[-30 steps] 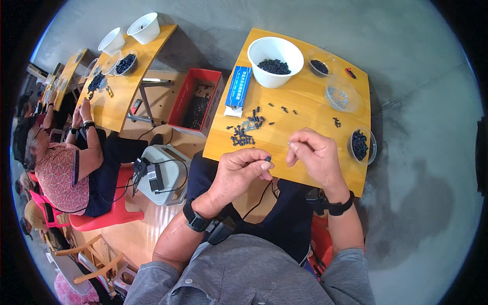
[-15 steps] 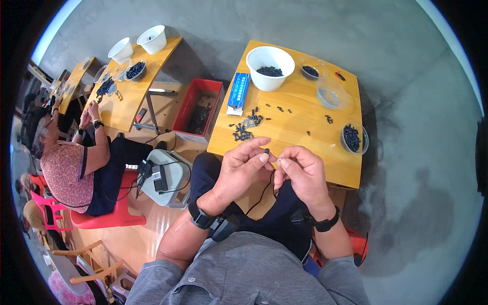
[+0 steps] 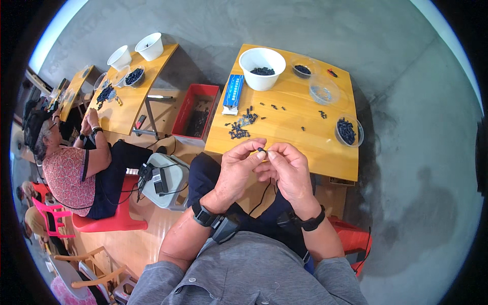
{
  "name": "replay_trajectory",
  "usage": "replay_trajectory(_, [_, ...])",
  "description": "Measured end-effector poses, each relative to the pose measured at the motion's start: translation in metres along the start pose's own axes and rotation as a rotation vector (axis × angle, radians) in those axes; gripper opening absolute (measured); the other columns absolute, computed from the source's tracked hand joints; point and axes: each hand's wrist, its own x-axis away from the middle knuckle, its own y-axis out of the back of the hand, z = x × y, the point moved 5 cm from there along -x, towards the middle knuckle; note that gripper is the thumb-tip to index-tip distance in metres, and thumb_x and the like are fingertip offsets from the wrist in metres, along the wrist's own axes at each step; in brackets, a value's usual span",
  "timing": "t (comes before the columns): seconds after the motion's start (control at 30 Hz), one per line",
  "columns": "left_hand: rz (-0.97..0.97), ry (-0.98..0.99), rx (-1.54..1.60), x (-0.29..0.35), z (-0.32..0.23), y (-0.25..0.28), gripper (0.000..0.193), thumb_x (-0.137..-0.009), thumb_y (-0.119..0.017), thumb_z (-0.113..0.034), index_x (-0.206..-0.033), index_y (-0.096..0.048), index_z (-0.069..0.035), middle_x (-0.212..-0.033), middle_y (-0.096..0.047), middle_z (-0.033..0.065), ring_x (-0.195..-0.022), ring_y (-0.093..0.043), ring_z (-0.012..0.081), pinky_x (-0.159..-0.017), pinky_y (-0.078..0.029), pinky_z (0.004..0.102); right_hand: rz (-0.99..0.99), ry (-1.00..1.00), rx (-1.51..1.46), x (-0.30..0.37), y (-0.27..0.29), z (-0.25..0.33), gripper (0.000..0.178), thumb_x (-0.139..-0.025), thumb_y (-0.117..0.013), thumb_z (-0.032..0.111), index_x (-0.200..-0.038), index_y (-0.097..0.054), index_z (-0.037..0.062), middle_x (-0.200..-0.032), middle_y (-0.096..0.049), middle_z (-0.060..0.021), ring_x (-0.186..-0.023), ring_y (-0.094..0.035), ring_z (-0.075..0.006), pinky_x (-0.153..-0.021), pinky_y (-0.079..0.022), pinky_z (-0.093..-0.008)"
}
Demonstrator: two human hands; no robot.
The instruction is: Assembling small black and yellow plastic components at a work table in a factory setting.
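1. Pinches a small black piece point(image 3: 262, 150) in the left hand point(image 3: 236, 169), by the near edge of the table point(image 3: 292, 137).
2. Has the right hand point(image 3: 290, 172) just beside it, narrow; cannot tell whether gripping.
3. Has loose black pieces point(image 3: 238, 133) beyond, left, near a blue box point(image 3: 234, 91).
4. Has 1 white tub point(image 3: 260, 83) farther off.

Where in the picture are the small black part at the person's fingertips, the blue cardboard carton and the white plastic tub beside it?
Small black part point(image 3: 261, 149): head view, on its exposed end.
Blue cardboard carton point(image 3: 234, 90): head view, on its upper face.
White plastic tub point(image 3: 262, 83): head view, on its outer wall.
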Motion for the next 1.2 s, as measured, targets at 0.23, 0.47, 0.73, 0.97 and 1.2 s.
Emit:
replay_trajectory(0.23, [0.038, 0.033, -0.064, 0.006, 0.003, 0.0, 0.014, -0.084, -0.061, 0.004, -0.097, -0.065, -0.002, -0.105, -0.062, 0.0063, -0.095, -0.057, 0.0122, -0.083, -0.047, 0.025, -0.039, 0.116, 0.148, -0.002, 0.003, -0.002, 0.009, -0.093, -0.05, 0.003, -0.091, -0.057, -0.0029, -0.081, -0.062, -0.0076, -0.065, -0.063, -0.0126, -0.056, -0.055, -0.0249])
replay_trajectory(0.47, [0.126, 0.036, -0.554, -0.002, -0.014, 0.005, 0.01, -0.083, -0.066, -0.003, -0.09, -0.066, 0.004, -0.08, -0.064, 0.0019, -0.071, -0.057, 0.0071, -0.064, -0.046, 0.021, -0.004, 0.134, 0.579, 0.001, 0.004, 0.011, 0.009, -0.091, -0.053, 0.004, -0.091, -0.058, -0.0029, -0.073, -0.062, -0.0049, -0.061, -0.061, -0.0105, -0.056, -0.051, -0.0234])
replay_trajectory(0.73, [0.247, 0.16, -0.699, -0.014, -0.024, -0.003, 0.01, -0.082, -0.064, -0.003, -0.088, -0.067, 0.004, -0.071, -0.063, 0.0014, -0.063, -0.056, 0.0067, -0.058, -0.046, 0.0212, 0.093, 0.275, 0.895, -0.002, 0.0, 0.024, 0.01, -0.091, -0.052, 0.001, -0.094, -0.06, -0.0038, -0.076, -0.063, -0.0055, -0.062, -0.063, -0.011, -0.054, -0.049, -0.0225])
replay_trajectory(0.97, [0.179, 0.089, -0.532, -0.011, -0.022, 0.002, 0.01, -0.085, -0.062, -0.003, -0.092, -0.065, 0.003, -0.076, -0.064, 0.0035, -0.067, -0.059, 0.0085, -0.063, -0.049, 0.0222, -0.055, 0.193, 0.596, 0.003, -0.001, 0.031, 0.008, -0.09, -0.053, 0.002, -0.091, -0.06, -0.003, -0.072, -0.062, -0.0071, -0.063, -0.064, -0.0125, -0.052, -0.05, -0.0248])
replay_trajectory(1.2, [0.184, 0.092, -0.255, 0.0, -0.019, 0.001, 0.012, -0.089, -0.059, -0.003, -0.1, -0.061, 0.002, -0.083, -0.065, 0.0057, -0.074, -0.061, 0.0114, -0.07, -0.051, 0.0238, -0.005, 0.232, 0.63, 0.008, 0.0, 0.047, 0.009, -0.09, -0.051, -0.001, -0.094, -0.058, -0.0042, -0.079, -0.06, -0.0071, -0.066, -0.065, -0.0129, -0.054, -0.053, -0.0241])
